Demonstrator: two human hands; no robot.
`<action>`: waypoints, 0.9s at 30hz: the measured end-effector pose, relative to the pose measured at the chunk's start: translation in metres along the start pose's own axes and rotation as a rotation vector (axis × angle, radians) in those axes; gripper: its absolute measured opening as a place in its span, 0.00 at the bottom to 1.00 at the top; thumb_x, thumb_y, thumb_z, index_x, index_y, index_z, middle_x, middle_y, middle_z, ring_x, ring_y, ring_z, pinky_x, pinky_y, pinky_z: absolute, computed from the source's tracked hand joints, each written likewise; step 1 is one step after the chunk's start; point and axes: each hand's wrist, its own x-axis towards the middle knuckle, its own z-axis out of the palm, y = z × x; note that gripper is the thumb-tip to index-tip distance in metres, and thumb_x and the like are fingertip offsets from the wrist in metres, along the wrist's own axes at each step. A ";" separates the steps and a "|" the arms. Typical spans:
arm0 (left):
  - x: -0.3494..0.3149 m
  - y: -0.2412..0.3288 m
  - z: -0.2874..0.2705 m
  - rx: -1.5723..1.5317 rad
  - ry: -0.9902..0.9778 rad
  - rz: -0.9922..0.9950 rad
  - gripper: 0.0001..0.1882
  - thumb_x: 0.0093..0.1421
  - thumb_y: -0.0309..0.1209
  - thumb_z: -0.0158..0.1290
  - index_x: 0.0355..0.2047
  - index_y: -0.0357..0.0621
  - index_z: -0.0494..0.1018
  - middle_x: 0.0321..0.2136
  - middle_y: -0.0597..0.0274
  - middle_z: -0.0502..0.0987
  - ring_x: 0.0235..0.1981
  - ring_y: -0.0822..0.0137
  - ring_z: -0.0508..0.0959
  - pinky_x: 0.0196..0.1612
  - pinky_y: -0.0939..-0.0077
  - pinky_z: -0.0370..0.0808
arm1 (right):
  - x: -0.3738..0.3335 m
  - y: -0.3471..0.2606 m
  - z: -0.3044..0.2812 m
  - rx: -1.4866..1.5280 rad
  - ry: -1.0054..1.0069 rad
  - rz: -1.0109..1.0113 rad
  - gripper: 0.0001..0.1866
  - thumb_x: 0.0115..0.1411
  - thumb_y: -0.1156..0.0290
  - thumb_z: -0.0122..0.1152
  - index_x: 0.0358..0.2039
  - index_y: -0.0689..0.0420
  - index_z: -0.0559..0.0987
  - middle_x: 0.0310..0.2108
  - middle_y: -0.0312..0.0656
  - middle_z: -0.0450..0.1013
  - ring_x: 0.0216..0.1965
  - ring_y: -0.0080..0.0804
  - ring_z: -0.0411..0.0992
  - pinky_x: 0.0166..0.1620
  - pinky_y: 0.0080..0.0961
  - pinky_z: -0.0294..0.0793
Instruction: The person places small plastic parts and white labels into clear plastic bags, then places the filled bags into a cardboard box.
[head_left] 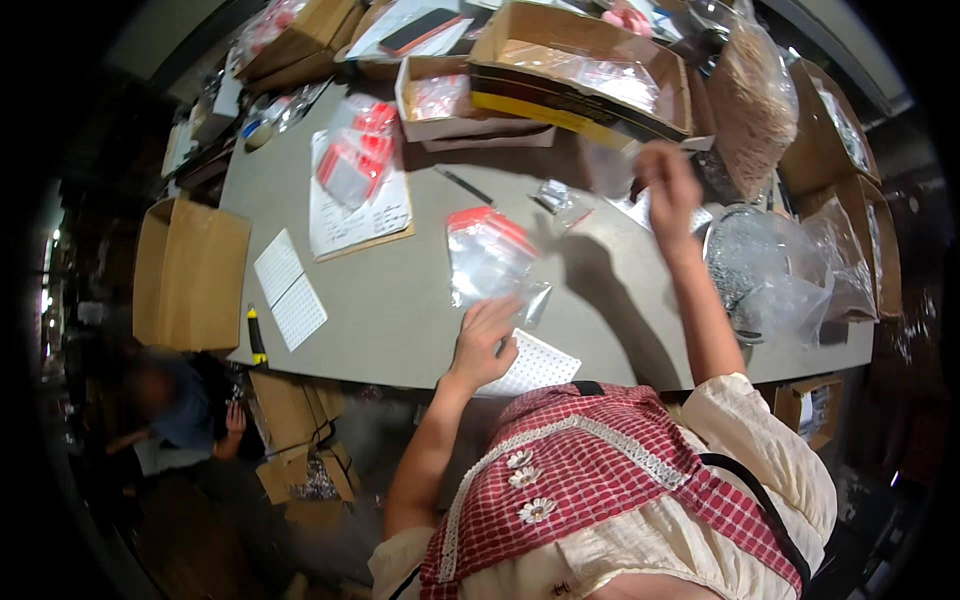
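My left hand (484, 342) lies low over the table, fingers stretched toward the lower edge of a stack of clear zip bags (487, 255) with red tops. Beside its thumb is a white board with rows of dots (537, 362), partly under the hand. My right hand (668, 185) is raised at the right, blurred by motion, beside a hazy clear plastic bag (607, 165). Whether its curled fingers hold anything is too smeared to tell. Between the hands lies a small clear bag with dark and silvery pieces (553, 197).
Small metal parts fill a round container (735, 265) at the right, partly covered by clear plastic. Open cardboard boxes (580, 75) line the back. Leftward are a clipboard with papers (360, 220), another dotted board (290, 288) and a yellow-black cutter (256, 335). A person (185, 400) sits at lower left.
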 end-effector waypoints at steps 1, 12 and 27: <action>-0.003 -0.002 0.000 -0.013 0.011 -0.002 0.03 0.50 0.22 0.54 0.26 0.36 0.73 0.56 0.51 0.78 0.61 0.51 0.73 0.65 0.52 0.63 | 0.021 -0.010 -0.008 0.195 0.039 0.121 0.05 0.71 0.75 0.52 0.43 0.57 0.77 0.29 0.39 0.73 0.22 0.24 0.73 0.28 0.22 0.72; -0.030 -0.029 0.009 -0.131 0.116 0.038 0.04 0.43 0.20 0.54 0.23 0.38 0.74 0.53 0.53 0.78 0.59 0.52 0.73 0.64 0.52 0.64 | 0.087 0.119 0.003 -0.355 -0.338 -0.163 0.24 0.65 0.87 0.46 0.61 0.61 0.75 0.59 0.53 0.73 0.62 0.46 0.70 0.64 0.33 0.69; -0.007 -0.035 0.020 -0.162 0.142 0.114 0.11 0.44 0.19 0.54 0.31 0.38 0.77 0.51 0.50 0.79 0.56 0.46 0.75 0.59 0.52 0.70 | -0.152 -0.075 0.034 -0.149 -1.072 -0.168 0.37 0.42 0.81 0.56 0.59 0.59 0.74 0.62 0.52 0.69 0.62 0.54 0.66 0.66 0.48 0.62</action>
